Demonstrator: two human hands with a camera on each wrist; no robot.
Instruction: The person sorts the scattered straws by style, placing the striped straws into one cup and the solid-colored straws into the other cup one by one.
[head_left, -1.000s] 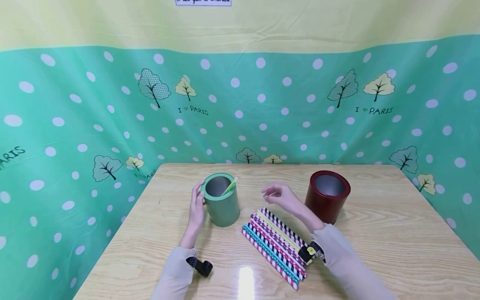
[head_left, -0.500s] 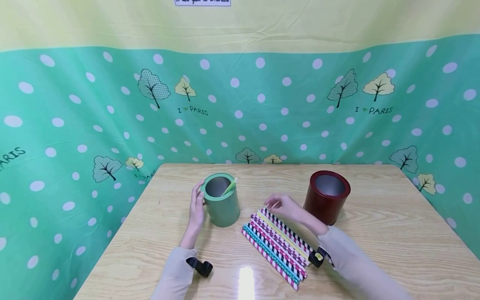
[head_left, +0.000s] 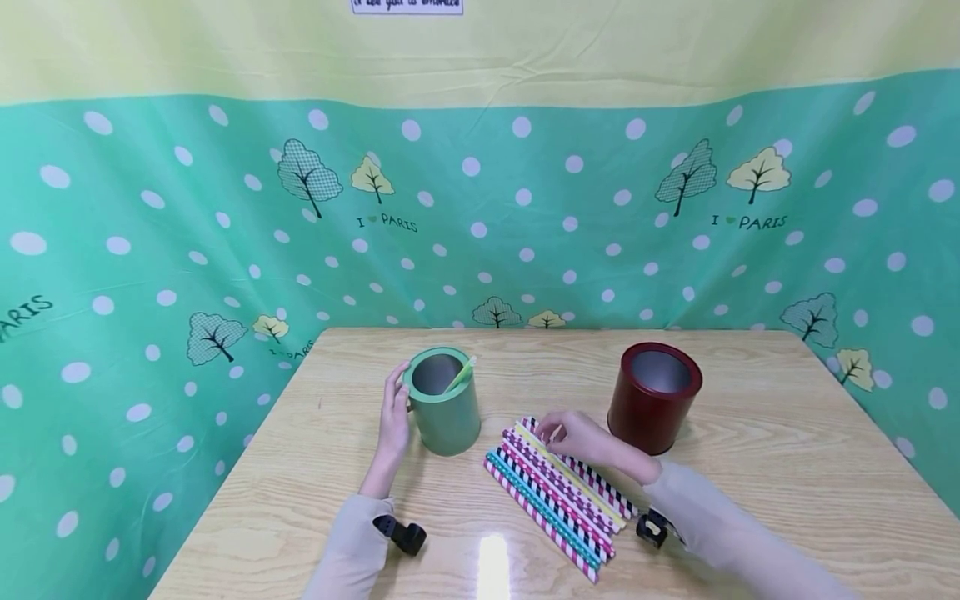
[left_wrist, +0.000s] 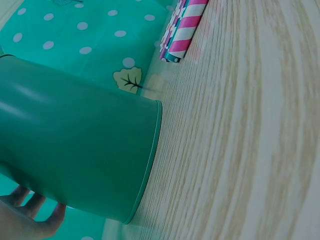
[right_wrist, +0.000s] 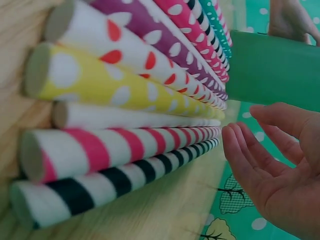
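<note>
A green canister stands upright on the left, with a light green straw leaning out of its mouth. My left hand holds the canister's left side near the rim. Several patterned paper straws lie side by side in a slanted row, some striped, some dotted. Over the far end of this row is my right hand, its fingers bent. In the right wrist view the thumb and fingers stand apart with nothing between them, close to the straws' far ends.
A dark red canister stands upright to the right, just beyond my right forearm. The wooden table ends at a green dotted cloth at the back. Each wrist wears a black strap camera.
My right hand has come down and slightly right, from above the straws' far end to close over them. My left hand and both canisters keep their places.
</note>
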